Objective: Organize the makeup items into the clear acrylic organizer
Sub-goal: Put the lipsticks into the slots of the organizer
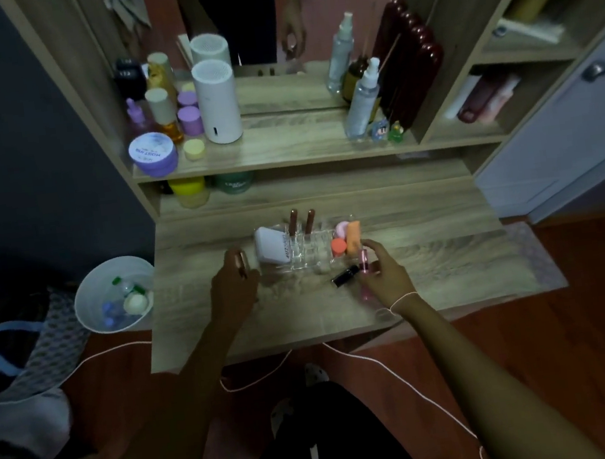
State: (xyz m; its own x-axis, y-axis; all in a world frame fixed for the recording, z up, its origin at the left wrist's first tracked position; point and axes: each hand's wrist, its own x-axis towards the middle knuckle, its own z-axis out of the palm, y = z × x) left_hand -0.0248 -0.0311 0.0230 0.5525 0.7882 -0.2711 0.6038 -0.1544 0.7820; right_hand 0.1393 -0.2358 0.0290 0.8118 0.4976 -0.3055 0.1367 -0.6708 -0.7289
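Observation:
The clear acrylic organizer (312, 256) sits mid-desk. Two brown lip tubes (309, 221) stand upright in its slots, a white compact (271, 247) leans in its left part, and pink and orange sponges (349, 237) fill its right part. My left hand (234, 289) is just left of the organizer, closed around a brownish tube (241, 263). My right hand (384, 272) is at the organizer's right front corner, gripping a pink tube (364, 259). A black tube (345, 275) lies flat on the desk between my hands.
The wooden desk (451, 272) has a raised shelf (283, 147) behind with jars, bottles and a white cylinder (217, 102). A mirror stands at the back. A white bin (114, 294) sits on the floor at left, beside a bag.

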